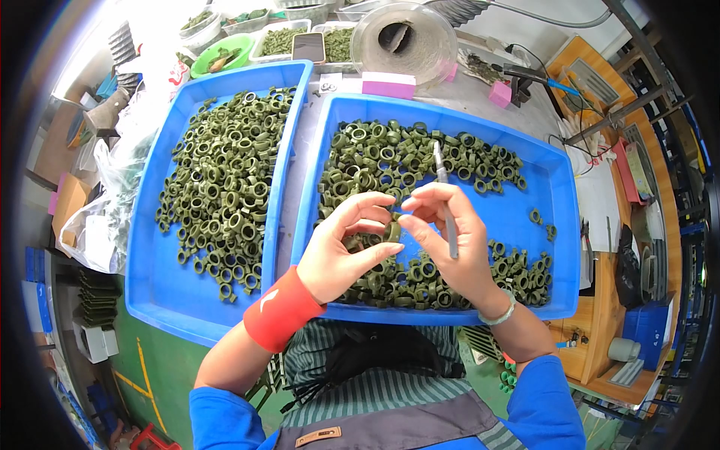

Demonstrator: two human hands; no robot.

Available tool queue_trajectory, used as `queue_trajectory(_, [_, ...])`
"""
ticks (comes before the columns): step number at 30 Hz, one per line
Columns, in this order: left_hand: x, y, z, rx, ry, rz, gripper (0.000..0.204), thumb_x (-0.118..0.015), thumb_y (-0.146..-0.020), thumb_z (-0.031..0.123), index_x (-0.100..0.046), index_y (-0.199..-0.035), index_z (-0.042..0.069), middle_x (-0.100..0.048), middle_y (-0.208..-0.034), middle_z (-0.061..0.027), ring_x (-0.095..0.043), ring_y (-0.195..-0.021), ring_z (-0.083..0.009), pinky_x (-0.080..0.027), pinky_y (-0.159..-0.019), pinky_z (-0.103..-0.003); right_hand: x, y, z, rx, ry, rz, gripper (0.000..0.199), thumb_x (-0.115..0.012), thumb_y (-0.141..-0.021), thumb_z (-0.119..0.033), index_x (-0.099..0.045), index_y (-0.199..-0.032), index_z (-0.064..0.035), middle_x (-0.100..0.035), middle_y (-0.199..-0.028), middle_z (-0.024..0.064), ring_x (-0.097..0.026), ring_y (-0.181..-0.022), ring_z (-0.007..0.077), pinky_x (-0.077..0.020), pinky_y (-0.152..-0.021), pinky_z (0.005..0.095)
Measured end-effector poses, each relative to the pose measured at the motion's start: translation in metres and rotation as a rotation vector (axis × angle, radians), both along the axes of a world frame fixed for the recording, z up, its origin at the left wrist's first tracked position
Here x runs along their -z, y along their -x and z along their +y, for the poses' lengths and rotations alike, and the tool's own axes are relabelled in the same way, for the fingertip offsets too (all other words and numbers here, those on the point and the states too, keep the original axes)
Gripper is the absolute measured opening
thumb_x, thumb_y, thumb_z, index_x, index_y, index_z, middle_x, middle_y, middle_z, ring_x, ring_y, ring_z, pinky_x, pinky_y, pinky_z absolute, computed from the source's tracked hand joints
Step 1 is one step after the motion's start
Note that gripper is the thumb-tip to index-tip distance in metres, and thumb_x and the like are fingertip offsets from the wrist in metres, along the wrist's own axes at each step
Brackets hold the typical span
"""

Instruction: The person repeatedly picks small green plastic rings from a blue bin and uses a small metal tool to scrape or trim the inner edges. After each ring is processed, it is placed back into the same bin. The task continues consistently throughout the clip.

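My left hand (pixel 346 244), with a red wristband, pinches one dark green ring part (pixel 393 232) between thumb and fingers above the right blue tray (pixel 555 225). My right hand (pixel 450 240) touches that same ring with its fingertips and holds a thin grey tool (pixel 444 196) that points up and away. Below both hands, a heap of several green ring parts (pixel 420 157) fills the tray's left and far side, and more lie along its near edge.
A second blue tray (pixel 150 277) of green rings stands to the left. Beyond are a clear round container (pixel 403 37), a phone (pixel 308 46), bins of green parts, a pink block (pixel 388 85), plastic bags at far left and a wooden shelf at right.
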State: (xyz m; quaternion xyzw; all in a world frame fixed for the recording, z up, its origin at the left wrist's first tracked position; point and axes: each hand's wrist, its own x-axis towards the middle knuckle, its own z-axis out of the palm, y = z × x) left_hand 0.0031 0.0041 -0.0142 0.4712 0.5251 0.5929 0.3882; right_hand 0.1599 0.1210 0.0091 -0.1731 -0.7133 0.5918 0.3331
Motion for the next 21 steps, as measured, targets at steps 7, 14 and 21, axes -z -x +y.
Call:
queue_trajectory(7, [-0.005, -0.005, -0.003, -0.057, 0.02, 0.164, 0.066, -0.081, -0.078, -0.001, -0.047, -0.135, 0.008, -0.061, -0.105, -0.0011, -0.059, -0.092, -0.0064, -0.048, -0.072, -0.02, -0.001, -0.002, 0.002, -0.086, 0.206, -0.053, 0.02, -0.069, -0.091, -0.001, -0.057, -0.107, -0.0021, -0.066, -0.099, 0.0046, -0.066, -0.092, 0.0112, -0.0542, -0.081, 0.026])
queue_trajectory(14, [-0.008, -0.001, -0.003, -0.012, 0.016, -0.099, 0.058, -0.077, -0.081, -0.003, -0.05, -0.131, 0.007, -0.062, -0.109, -0.0017, -0.059, -0.095, -0.0072, -0.049, -0.078, -0.022, 0.001, -0.004, 0.007, -0.16, 0.305, -0.011, 0.022, -0.065, -0.092, 0.004, -0.053, -0.108, -0.0039, -0.063, -0.107, 0.0063, -0.064, -0.101, 0.0131, -0.0531, -0.09, 0.029])
queue_trajectory(21, [0.002, 0.007, -0.002, -0.024, 0.018, -0.177, 0.026, -0.07, -0.089, -0.002, -0.062, -0.113, 0.006, -0.065, -0.11, -0.0031, -0.062, -0.101, -0.0099, -0.05, -0.09, -0.027, 0.007, -0.005, 0.007, -0.183, 0.177, 0.07, 0.027, -0.063, -0.089, 0.01, -0.047, -0.104, -0.0052, -0.058, -0.109, 0.0069, -0.061, -0.099, 0.0135, -0.0526, -0.093, 0.0306])
